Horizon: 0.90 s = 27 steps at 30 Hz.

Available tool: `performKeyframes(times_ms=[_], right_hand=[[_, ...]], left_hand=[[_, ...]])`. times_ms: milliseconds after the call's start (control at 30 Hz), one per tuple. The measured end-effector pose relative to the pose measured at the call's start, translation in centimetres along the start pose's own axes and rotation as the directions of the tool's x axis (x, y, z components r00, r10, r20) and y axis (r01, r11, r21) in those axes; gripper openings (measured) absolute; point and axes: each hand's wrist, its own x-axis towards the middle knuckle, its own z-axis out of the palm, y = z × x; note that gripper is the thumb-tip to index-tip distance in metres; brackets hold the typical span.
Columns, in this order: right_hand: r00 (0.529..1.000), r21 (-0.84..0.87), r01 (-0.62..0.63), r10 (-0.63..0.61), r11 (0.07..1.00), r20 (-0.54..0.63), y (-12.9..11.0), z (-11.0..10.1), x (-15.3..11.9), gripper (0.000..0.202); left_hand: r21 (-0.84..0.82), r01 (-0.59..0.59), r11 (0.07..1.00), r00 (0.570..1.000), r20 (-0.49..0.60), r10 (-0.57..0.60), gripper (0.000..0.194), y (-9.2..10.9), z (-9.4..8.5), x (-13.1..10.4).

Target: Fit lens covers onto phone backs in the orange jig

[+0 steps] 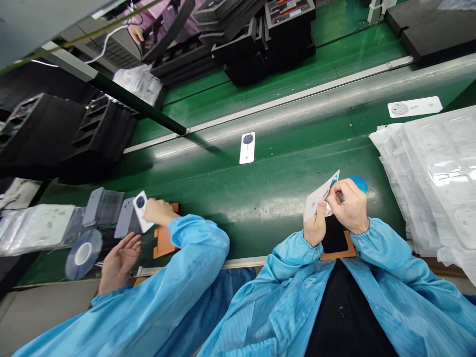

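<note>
"Green worktop [282, 183], long and glossy, runs across the view. How are the wearer's two hands placed?"

"Left hand [315, 225]: clamped on one white panel [316, 200], held tilted above the near edge, before the chest. Right hand [347, 203]: thumb and fingers curled together at that panel's upper end; I cannot tell whether they pinch anything."

"How many such panels?"

"Four. Besides the held one, a second panel [247, 148] lies mid-worktop, a third panel [415, 107] lies farther right, and a fourth panel [141, 214] is in a co-worker's hand [158, 212] at left."

"What does the held one look like?"

"Thin, flat and white, with small dark marks and a bright blue patch [335, 178] at its top. One blue disc [359, 183] shows just behind the right hand, and one orange fixture [351, 245] with a black centre sits below."

"Any containers?"

"Clear plastic trays [442, 178] are stacked at right, too overlapped to count. Across the worktop, several black trays [293, 30] are piled; one holds small orange and grey pieces [288, 9]."
</note>
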Motion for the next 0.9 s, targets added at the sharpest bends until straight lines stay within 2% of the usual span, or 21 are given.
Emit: performKeyframes(times_ms=[100, 167, 267, 333, 367, 433, 467, 533, 600, 667, 733, 800, 900], right_hand=[[0.994, 0.020, -0.106, 0.105, 0.994, 0.026, 2.1, -0.9, 0.4, 0.013], [0.962, -0.029, -0.272, 0.272, 0.962, 0.018, 4.8, -2.0, 0.5, 0.011], [0.867, -0.160, -0.484, 0.496, 0.860, 0.045, 9.5, -3.8, 0.1, 0.014], [0.829, -0.237, -0.519, 0.551, 0.821, 0.095, 11.4, -4.6, -0.5, 0.016], [0.825, -0.260, -0.515, 0.555, 0.817, 0.110, 11.7, -4.8, -0.8, 0.017], [0.851, -0.278, -0.471, 0.514, 0.837, 0.108, 11.0, -5.0, -1.4, 0.017], [0.879, -0.262, -0.430, 0.467, 0.864, 0.098, 9.9, -4.9, -1.6, 0.017], [0.943, -0.172, -0.307, 0.324, 0.936, 0.080, 7.1, -4.5, -1.7, 0.015], [0.982, -0.062, -0.157, 0.162, 0.986, 0.094, 3.8, -3.8, -1.5, 0.011], [0.993, 0.000, -0.023, 0.023, 1.000, 0.118, 1.1, -2.8, -1.1, 0.008], [0.993, -0.021, 0.067, -0.065, 0.998, 0.100, -0.4, -1.6, -0.8, 0.009], [0.993, -0.092, 0.111, -0.106, 0.990, 0.055, -1.0, -0.6, -0.5, 0.010], [0.991, -0.158, 0.134, -0.134, 0.978, 0.013, -0.9, 0.1, -0.3, 0.011]], left_hand=[[-0.252, 0.144, 0.957, 0.980, -0.102, -0.174, 0.065, 0.0, -0.9, 1.4], [-0.404, 0.188, 0.895, 0.957, -0.131, -0.260, 0.068, 0.6, -2.2, 2.4], [-0.470, 0.220, 0.855, 0.936, -0.147, -0.321, 0.066, 1.7, -4.6, 3.5], [-0.473, 0.221, 0.853, 0.934, -0.147, -0.324, 0.061, 2.3, -5.7, 3.7], [-0.472, 0.216, 0.855, 0.937, -0.146, -0.318, 0.060, 2.4, -6.0, 3.7], [-0.461, 0.196, 0.866, 0.944, -0.150, -0.293, 0.062, 2.3, -5.9, 3.5], [-0.449, 0.184, 0.875, 0.948, -0.154, -0.278, 0.064, 2.1, -5.5, 3.4], [-0.410, 0.150, 0.900, 0.956, -0.171, -0.238, 0.069, 1.5, -4.5, 3.0], [-0.344, 0.131, 0.930, 0.968, -0.160, -0.196, 0.068, 0.8, -3.3, 2.3], [-0.232, 0.135, 0.963, 0.977, -0.130, -0.168, 0.060, 0.1, -2.3, 1.5], [-0.094, 0.125, 0.988, 0.984, -0.116, -0.135, 0.052, -0.2, -1.7, 0.6], [0.010, 0.072, 0.997, 0.991, -0.110, -0.070, 0.047, -0.2, -1.3, -0.1], [0.079, -0.021, 0.997, 0.998, -0.053, 0.025, 0.045, 0.0, -1.0, -0.5]])
